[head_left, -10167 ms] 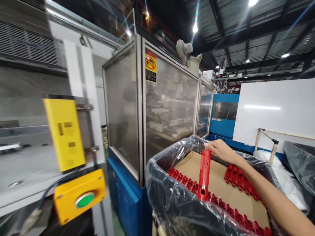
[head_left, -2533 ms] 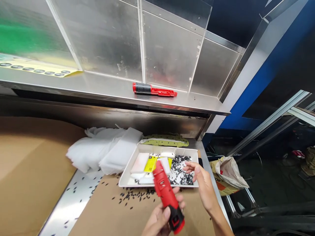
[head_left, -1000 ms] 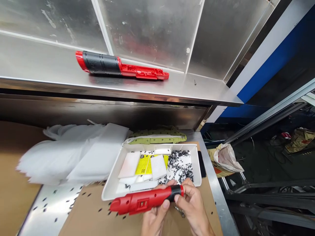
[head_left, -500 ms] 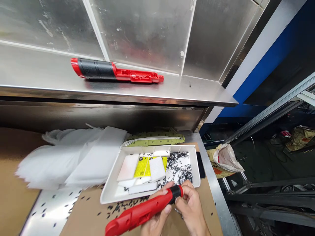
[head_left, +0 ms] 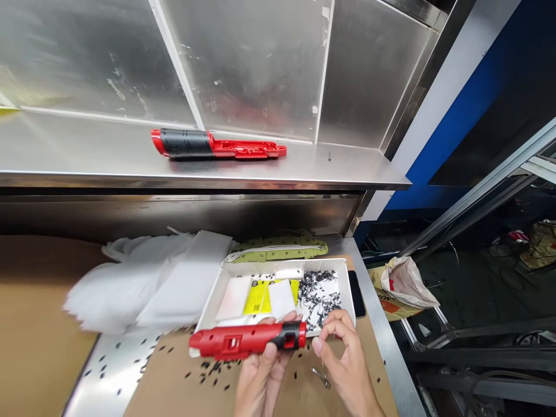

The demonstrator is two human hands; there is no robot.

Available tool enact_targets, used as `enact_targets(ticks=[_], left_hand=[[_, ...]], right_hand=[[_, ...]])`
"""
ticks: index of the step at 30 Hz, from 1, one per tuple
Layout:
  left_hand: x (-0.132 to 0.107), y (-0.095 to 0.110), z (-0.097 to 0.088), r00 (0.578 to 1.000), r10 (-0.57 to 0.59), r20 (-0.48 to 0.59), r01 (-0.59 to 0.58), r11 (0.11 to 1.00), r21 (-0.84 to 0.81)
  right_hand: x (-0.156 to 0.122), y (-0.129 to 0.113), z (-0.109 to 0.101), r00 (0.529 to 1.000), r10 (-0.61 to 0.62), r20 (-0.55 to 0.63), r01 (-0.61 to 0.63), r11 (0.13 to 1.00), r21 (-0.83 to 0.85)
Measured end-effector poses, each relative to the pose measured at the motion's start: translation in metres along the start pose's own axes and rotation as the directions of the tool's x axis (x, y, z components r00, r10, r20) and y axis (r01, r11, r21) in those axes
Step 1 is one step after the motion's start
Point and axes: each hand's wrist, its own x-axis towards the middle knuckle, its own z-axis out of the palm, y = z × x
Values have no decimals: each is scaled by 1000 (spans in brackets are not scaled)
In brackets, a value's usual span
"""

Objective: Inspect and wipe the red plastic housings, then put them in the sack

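My left hand [head_left: 263, 379] is closed around a red and black plastic tool housing [head_left: 243, 341], which it holds nearly level over the front edge of the white tray. A slot shows in the red side and an opening in the black collar. My right hand [head_left: 345, 362] is just off the collar's right end, thumb and forefinger pinched together. Whatever is between those fingertips is too small to make out. Below the right hand is a small metal piece [head_left: 320, 377]; I cannot tell whether it hangs from the hand or lies on the cardboard.
The white tray [head_left: 212, 292] holds small black parts, white pads and a yellow label. Another red and black housing [head_left: 186, 143] and a screw [head_left: 329, 156] are on the steel shelf. White foam sheets [head_left: 152, 278], a green pouch [head_left: 278, 248], a phone [head_left: 357, 294] and a paper bag [head_left: 403, 284] are nearby.
The red housing has swung from a slant to nearly level. My right hand has come away from its black end and moved slightly right. The view has shifted a little.
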Motion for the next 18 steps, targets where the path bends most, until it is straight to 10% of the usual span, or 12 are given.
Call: enact_targets(ticks=[13,18], left_hand=[[-17,2,4,992,-16,122,-9,979,205],[-22,36,22,900,125,418,-394,647,653]], right_hand=[[-28,-5,1,931,-201,304,164,976,142],[-20,7,-24,955,-178,236,115,960,257]])
